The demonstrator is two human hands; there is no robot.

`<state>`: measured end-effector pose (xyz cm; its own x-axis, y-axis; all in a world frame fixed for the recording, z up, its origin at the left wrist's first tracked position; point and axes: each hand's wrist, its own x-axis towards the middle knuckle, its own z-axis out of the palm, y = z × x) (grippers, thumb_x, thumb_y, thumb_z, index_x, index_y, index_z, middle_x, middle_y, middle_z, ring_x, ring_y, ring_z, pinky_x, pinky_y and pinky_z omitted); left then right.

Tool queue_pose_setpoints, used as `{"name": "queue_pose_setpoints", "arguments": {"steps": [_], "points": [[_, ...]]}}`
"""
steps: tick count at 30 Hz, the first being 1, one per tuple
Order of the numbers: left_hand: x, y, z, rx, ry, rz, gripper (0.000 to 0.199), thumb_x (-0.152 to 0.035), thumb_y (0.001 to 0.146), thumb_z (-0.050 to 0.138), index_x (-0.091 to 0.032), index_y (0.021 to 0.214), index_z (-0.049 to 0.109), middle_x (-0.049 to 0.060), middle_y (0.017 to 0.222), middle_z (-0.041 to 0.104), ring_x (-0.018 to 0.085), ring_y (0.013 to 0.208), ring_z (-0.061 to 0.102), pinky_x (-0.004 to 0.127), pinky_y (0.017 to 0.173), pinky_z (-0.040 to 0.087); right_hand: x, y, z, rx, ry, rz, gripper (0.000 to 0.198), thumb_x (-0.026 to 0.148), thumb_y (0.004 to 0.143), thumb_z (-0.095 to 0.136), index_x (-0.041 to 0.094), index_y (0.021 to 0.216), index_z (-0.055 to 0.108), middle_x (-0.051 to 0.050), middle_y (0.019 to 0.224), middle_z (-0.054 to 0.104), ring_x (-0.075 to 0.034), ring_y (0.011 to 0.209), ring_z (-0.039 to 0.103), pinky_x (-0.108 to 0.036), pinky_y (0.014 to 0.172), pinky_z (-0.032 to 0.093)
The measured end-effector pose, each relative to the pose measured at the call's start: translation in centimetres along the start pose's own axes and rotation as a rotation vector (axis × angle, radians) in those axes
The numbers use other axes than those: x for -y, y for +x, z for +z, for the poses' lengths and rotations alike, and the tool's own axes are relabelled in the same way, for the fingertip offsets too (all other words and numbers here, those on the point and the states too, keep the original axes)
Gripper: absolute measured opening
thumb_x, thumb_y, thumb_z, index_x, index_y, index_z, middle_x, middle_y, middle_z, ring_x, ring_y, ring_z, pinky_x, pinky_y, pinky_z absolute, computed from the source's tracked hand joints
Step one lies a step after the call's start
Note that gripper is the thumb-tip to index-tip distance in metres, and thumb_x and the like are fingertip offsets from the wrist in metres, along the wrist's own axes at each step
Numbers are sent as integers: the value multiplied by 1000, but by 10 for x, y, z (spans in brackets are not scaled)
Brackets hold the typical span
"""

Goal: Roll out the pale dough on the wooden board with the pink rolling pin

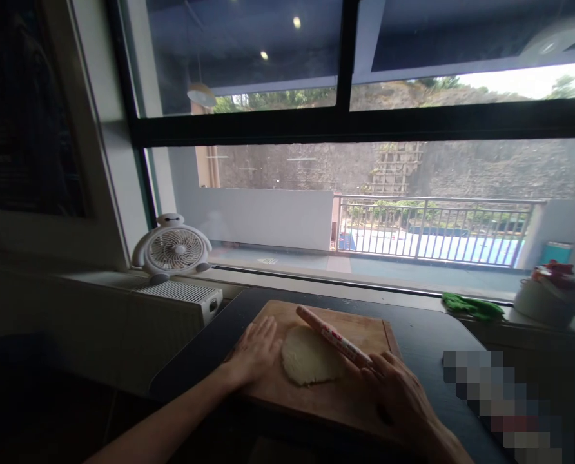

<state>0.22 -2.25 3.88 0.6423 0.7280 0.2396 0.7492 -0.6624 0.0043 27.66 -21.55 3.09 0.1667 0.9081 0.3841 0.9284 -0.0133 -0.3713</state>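
A flat, roundish sheet of pale dough lies on a wooden board. My right hand grips the near end of a rolling pin, its fingers wrapped round it. The pin has a printed pattern and slants from the board's far middle down to my right hand, along the dough's right edge. My left hand rests flat at the board's left side, fingers stretched out and holding nothing, close to the dough's left edge.
The board sits on a dark table below a large window. A white fan stands on the sill at left, above a white vented box. A green cloth and a pale container are on the sill at right.
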Motion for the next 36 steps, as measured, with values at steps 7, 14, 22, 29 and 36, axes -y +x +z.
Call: {"name": "queue_pose_setpoints", "arguments": {"steps": [7,14,22,29,36], "points": [[-36,64,-17,-72,-81,176,53,-38,93,25,-12,136,40,10,144,34,23,135,24,43,110,17,27,0,-3,105,-16,-199,23,43,90,41,28,98,57,0,87,56,-14,77,55,-24,66,38],[-58,91,-7,71,-169,2,49,-42,92,26,-18,124,55,11,133,50,30,129,36,50,105,24,18,17,-5,-58,-7,-110,39,39,96,25,24,79,58,-1,85,55,-15,82,53,-27,75,39],[-36,1,-6,-34,-128,177,51,-37,95,19,-17,134,43,5,142,39,19,135,23,39,112,10,42,-28,18,-154,-141,-149,26,33,92,37,25,112,52,-5,97,57,-20,89,50,-34,79,38],[-30,37,-8,47,-109,83,45,-33,94,25,-20,127,51,6,139,44,24,134,26,46,109,14,54,7,-1,-56,-235,-75,38,44,93,34,23,77,62,-5,82,59,-21,87,51,-35,80,37],[-47,100,-7,123,-93,4,38,-35,90,34,-26,119,58,6,130,53,31,128,36,51,103,24,56,10,13,-41,-136,-109,30,35,93,33,24,85,61,-4,93,61,-20,99,52,-32,89,39]]}}
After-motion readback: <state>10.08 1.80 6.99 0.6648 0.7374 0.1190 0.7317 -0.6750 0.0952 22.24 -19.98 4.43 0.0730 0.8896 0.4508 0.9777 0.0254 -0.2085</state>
